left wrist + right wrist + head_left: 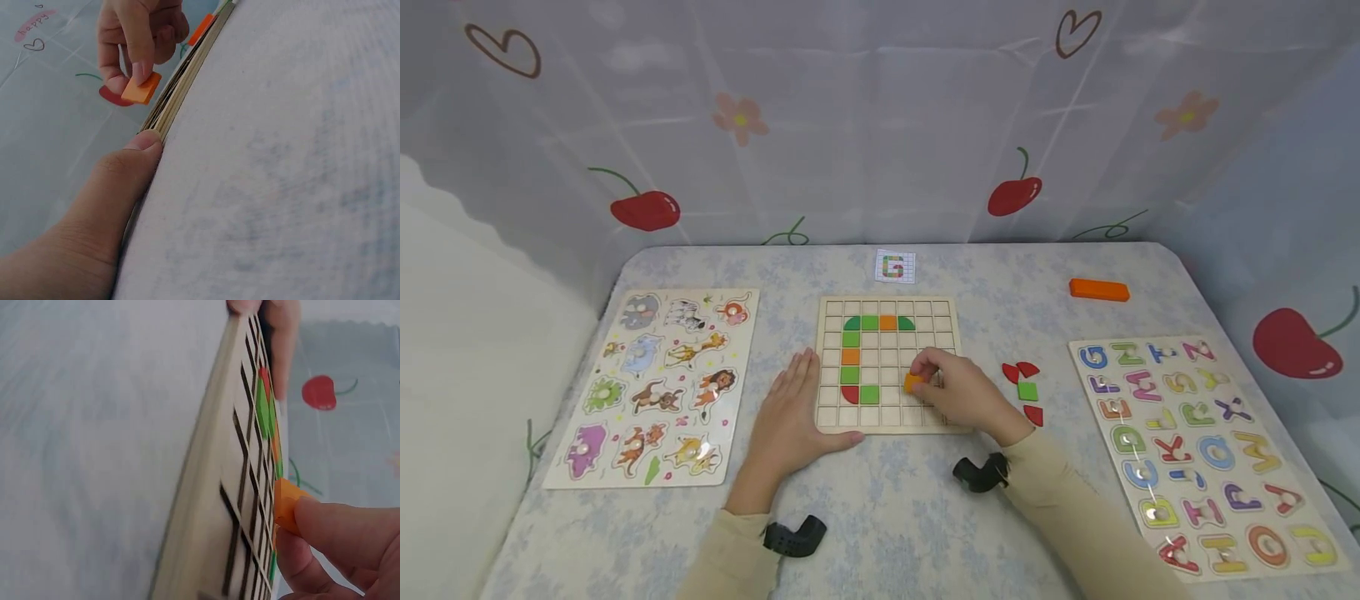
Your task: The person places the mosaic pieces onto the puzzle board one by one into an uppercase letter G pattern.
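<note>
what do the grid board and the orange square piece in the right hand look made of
The grid board looks like bare wood, pale and matte; lines along its edge in the left wrist view hint at layers. The orange square piece looks smooth and solid-coloured, perhaps painted wood or plastic; no visible grain settles it.

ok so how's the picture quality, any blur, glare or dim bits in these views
Head view: fairly even light, clear grid lines on the wooden board, pale sheen streaks on the curtain; left wrist view: dimmer and greyish, tablecloth pattern smeared, orange tile edges sharper; right wrist view: tablecloth badly blurred on the left, the board's near edge soft too.
</note>
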### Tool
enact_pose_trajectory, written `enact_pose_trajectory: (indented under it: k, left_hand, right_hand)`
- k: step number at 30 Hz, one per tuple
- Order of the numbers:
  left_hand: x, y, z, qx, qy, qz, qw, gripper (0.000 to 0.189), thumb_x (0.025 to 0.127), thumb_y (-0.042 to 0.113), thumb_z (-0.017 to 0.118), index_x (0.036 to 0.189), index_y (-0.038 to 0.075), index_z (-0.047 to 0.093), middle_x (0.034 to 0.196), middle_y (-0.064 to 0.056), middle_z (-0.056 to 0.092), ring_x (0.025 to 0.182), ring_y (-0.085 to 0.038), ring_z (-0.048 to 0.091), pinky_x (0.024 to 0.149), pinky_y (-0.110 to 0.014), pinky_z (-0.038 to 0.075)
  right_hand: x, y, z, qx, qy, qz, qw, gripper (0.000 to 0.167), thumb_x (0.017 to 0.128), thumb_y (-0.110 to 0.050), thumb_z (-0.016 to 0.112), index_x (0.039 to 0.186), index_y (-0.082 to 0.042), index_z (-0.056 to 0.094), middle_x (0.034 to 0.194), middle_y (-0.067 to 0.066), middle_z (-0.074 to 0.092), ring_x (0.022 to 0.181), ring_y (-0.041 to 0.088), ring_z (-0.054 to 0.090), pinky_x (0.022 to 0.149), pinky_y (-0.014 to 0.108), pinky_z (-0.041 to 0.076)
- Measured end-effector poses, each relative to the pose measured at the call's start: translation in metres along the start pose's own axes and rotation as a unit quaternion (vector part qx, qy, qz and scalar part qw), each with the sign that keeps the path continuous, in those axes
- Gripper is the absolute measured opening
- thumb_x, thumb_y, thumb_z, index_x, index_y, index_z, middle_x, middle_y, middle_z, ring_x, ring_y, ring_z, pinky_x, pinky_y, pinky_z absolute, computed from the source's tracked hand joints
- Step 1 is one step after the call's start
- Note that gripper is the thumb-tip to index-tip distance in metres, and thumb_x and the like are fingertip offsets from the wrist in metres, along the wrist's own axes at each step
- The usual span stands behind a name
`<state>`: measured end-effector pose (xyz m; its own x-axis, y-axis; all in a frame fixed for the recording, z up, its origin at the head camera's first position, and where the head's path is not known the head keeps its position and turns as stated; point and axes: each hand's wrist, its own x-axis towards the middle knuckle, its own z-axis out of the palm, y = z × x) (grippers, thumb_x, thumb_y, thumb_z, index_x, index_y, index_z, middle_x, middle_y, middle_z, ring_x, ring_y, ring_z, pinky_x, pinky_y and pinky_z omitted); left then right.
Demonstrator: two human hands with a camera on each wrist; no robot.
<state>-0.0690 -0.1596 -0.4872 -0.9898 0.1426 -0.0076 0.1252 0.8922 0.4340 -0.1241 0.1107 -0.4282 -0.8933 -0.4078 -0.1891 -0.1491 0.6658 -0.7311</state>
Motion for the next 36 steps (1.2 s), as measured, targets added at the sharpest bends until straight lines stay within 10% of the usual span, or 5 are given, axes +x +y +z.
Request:
enact_pose_trajectory:
  k: [21,31,36]
  left_hand:
    - [0.001,0.0,-0.001,0.008,0.003,0.004,1.0,0.14,0.062,0.092,0.06,0.159,0.006,0.009,0.168,-0.009,0.009,0.157,-0.024,0.006,0.126,-0.047,0.016]
    - [0.0,0.0,-0.001,0.007,-0.001,0.003,1.0,0.14,0.062,0.091,0.061,0.159,0.005,0.009,0.168,-0.009,0.008,0.156,-0.024,0.006,0.126,-0.047,0.016]
    - [0.0,0.001,-0.001,0.007,-0.001,0.003,1.0,0.14,0.062,0.091,0.061,0.16,0.006,0.009,0.168,-0.009,0.008,0.156,-0.025,0.007,0.126,-0.047,0.016]
  right_hand:
    - [0.009,-0.013,0.03,-0.06,0.005,-0.037,0.9975,0.005,0.093,-0.017,0.069,0.097,-0.019,0.067,0.092,-0.006,0.059,0.082,0.013,0.054,0.077,0.03,0.05]
    - [0.0,-0.009,0.023,-0.102,-0.009,-0.1,0.9897,0.013,0.092,-0.017,0.07,0.104,-0.016,0.077,0.099,-0.005,0.065,0.081,0.007,0.058,0.072,0.023,0.051]
    - [-0.011,-0.001,0.008,-0.087,-0.009,-0.066,0.994,0.017,0.093,-0.017,0.069,0.11,-0.019,0.073,0.094,-0.01,0.061,0.079,0.009,0.053,0.07,0.025,0.048]
